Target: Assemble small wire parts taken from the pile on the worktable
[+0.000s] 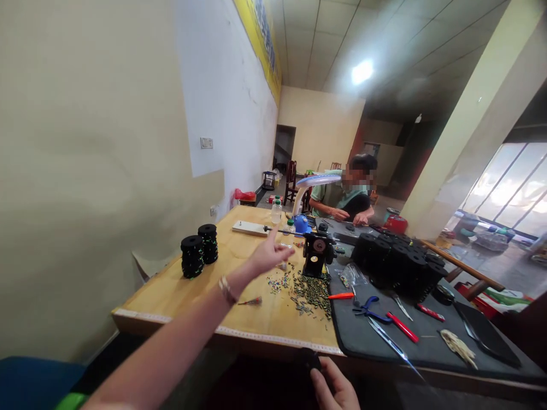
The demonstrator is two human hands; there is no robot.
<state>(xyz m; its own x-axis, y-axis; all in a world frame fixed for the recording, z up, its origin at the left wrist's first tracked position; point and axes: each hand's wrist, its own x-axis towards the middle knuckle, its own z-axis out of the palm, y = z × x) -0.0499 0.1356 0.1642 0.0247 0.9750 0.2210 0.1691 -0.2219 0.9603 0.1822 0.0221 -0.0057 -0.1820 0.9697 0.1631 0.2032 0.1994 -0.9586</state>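
Note:
My left hand (271, 254) reaches over the table, empty, with its fingers stretched out. Its raised index finger is near the thin rod (282, 230) of a small black winding machine (317, 256); I cannot tell whether they touch. Low at the table's front edge, my right hand (337, 387) grips a black spool-like piece (308, 360), whose lower part is lost against the dark background. Below the machine lie many small green-and-black beads (314, 293), with a scatter of tiny coloured pieces (278, 283) beside them.
Two stacks of black spools (192, 259) stand left, more black spools (393, 259) right. On the grey mat (363, 336) lie blue-handled pliers (371, 310), tweezers (391, 339), a red-handled tool (401, 326) and a glove (457, 346). A co-worker (342, 199) sits opposite, behind a lamp (318, 180).

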